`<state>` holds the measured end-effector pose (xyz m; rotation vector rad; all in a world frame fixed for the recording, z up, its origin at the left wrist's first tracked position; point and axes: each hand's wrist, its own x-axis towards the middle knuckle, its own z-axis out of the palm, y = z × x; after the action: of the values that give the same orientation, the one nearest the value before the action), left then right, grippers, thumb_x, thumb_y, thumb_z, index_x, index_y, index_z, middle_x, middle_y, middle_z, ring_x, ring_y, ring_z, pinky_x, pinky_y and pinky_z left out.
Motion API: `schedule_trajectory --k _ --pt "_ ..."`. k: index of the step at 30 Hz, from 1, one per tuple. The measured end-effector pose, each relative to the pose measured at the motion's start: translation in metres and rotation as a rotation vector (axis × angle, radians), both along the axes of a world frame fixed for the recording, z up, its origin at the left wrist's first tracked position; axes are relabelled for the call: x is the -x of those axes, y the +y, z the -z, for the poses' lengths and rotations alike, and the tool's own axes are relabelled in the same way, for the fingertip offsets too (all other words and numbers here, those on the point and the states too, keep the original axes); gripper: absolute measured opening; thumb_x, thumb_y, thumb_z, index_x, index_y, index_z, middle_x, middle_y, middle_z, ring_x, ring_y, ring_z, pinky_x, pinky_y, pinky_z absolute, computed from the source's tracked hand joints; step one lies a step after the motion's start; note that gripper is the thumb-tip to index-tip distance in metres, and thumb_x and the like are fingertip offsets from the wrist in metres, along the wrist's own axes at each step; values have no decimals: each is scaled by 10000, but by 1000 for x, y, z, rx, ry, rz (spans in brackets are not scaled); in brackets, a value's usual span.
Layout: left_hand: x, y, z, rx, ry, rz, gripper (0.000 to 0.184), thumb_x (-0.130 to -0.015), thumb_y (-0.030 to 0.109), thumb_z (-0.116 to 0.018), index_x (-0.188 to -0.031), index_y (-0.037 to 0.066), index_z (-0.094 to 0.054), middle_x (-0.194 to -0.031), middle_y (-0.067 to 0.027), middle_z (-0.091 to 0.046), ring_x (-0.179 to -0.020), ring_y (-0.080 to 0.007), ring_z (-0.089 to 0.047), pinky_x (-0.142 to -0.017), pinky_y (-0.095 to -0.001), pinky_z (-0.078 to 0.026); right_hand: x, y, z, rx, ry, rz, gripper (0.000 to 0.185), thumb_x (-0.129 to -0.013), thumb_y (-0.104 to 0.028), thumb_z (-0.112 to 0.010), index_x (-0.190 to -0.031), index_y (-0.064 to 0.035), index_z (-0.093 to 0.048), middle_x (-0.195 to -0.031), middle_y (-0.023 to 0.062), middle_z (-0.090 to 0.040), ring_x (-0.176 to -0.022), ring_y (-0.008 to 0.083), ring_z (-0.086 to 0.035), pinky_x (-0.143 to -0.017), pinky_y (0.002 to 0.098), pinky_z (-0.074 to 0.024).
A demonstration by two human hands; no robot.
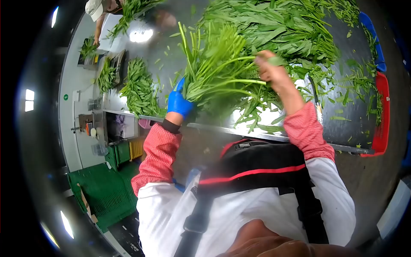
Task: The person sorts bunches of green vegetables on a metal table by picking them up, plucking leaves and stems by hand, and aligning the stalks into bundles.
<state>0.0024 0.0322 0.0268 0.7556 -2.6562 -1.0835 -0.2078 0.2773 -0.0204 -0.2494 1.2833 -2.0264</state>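
My left hand (180, 103), in a blue glove, is closed around a loose bunch of water spinach (214, 73) with long narrow leaves and pale green stems. The bunch is held over the near edge of the metal table and is partly smeared by motion. My right hand (276, 75) is bare and blurred, at the right end of the bunch. Its fingers are curled in on stalks that stretch across from the left hand. A large heap of the same greens (282, 30) lies just beyond both hands.
Smaller piles (140, 88) lie on the left of the metal table (349, 124), with loose leaves scattered about. Red (382, 113) and blue (373, 40) crates stand along the right edge. A green crate (102, 188) is at lower left. Another person (99, 10) handles greens at far left.
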Motion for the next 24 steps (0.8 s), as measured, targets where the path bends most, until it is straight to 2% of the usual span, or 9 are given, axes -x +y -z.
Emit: schedule_trajectory --k 3,5,7,9,10,12,14,17,24 --pt "-1 25 -34 -30 -80 -85 622 -677 46 -741 -1245 -8 -492 -1123 -142 -623 -1004 -191 -595 -861 -290 -462 41 39 -7 268 -37 33 201 -837 -225 -643 -892 -80 -515 -575 -51 -423 -432 41 -362 -393 173 -280" --pt "-3 20 -29 70 -86 -58 630 -673 83 -750 -1248 24 -499 -1124 -161 -617 -1004 -253 -605 -872 -314 -463 33 42 -14 -170 151 -51 179 -870 -212 -603 -922 -48 -555 -648 -13 -498 -514 61 -444 -459 194 -364" --pt "-2 19 -29 103 -143 -20 646 -659 95 -755 -1251 43 -502 -1149 -175 -599 -1027 -298 -595 -893 -333 -456 23 25 -19 -189 538 -307 238 -889 -241 -578 -993 -28 -602 -772 42 -593 -670 118 -544 -599 250 -453" --pt "-6 3 -8 320 -101 111 669 -636 112 -764 -1251 54 -507 -1213 -186 -556 -1099 -333 -547 -930 -358 -438 22 6 -27 -385 843 -487 471 -855 -417 -594 -1121 -28 -601 -1049 146 -625 -939 226 -592 -834 342 -464" --pt "-3 8 -11 437 -126 128 676 -631 124 -780 -1247 49 -512 -1219 -180 -556 -1107 -308 -550 -930 -349 -438 14 -4 -31 -418 714 -595 602 -830 -502 -587 -1145 10 -569 -1095 161 -606 -969 250 -588 -885 358 -451" --pt "6 16 -17 502 -108 201 710 -625 127 -790 -1268 45 -498 -1279 -173 -512 -1155 -296 -519 -962 -345 -418 -5 -25 -42 -592 729 -763 512 -824 -437 -627 -1144 -39 -589 -1094 109 -616 -909 183 -582 -832 301 -449" --pt "14 13 -15 513 -64 290 707 -639 132 -780 -1277 45 -487 -1270 -175 -518 -1147 -297 -525 -961 -341 -418 -10 -35 -7 -465 659 -734 470 -825 -397 -645 -1153 -66 -590 -1070 74 -626 -868 150 -580 -789 288 -458" --pt "13 21 -25 354 -119 236 660 -663 1 -662 -1288 74 -464 -1253 -198 -513 -1135 -370 -506 -936 -381 -435 -24 -28 9 109 117 -402 293 -875 -196 -619 -1119 -60 -530 -868 33 -601 -792 126 -562 -600 247 -459" --pt "12 12 -11 341 -165 216 643 -691 74 -699 -1290 126 -471 -1224 -184 -542 -1101 -364 -529 -902 -386 -450 0 22 -9 -190 217 -278 388 -858 -205 -643 -1173 -39 -487 -842 2 -537 -642 64 -494 -548 199 -402"
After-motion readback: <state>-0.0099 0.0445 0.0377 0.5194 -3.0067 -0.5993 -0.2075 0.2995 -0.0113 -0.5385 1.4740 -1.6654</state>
